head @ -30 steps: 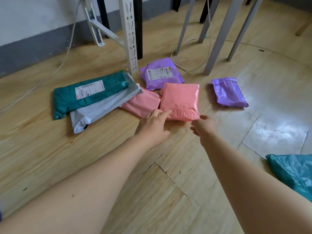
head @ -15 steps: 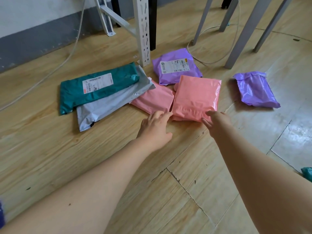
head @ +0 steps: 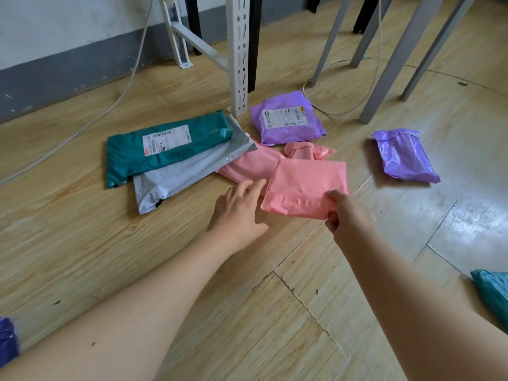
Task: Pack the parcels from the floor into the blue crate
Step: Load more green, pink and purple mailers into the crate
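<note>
Two bare hands worked low over the wood-look floor (head: 82,243). The right hand (head: 347,215) had its fingers pinched on the near right corner of a square pink parcel (head: 305,188), thumb on top. The left hand (head: 237,213) hovered just beside that parcel's left edge, fingers spread wide and holding nothing.

Eight parcels showed, counted near to far: a teal one (head: 492,295) cut off at the right edge, the held pink one, a second pink one (head: 247,166) partly under it, a small crumpled pink one (head: 308,151) just behind, a grey one (head: 187,177), a dark green labelled one (head: 167,147) lying on the grey, a purple one (head: 404,158) set well apart to the right, and a labelled purple one (head: 286,116) farthest back. The blue crate was not in view.

Bare floor lay open in front of the cluster and between the pink pile and the lone purple parcel. Behind, a white slotted upright (head: 239,50) and grey table legs (head: 404,50) closed in, with a cable (head: 330,111) looping past.

Half a second earlier the right hand only rested at the pink parcel's edge; it had since closed on it and drawn it nearer, uncovering the crumpled pink one.
</note>
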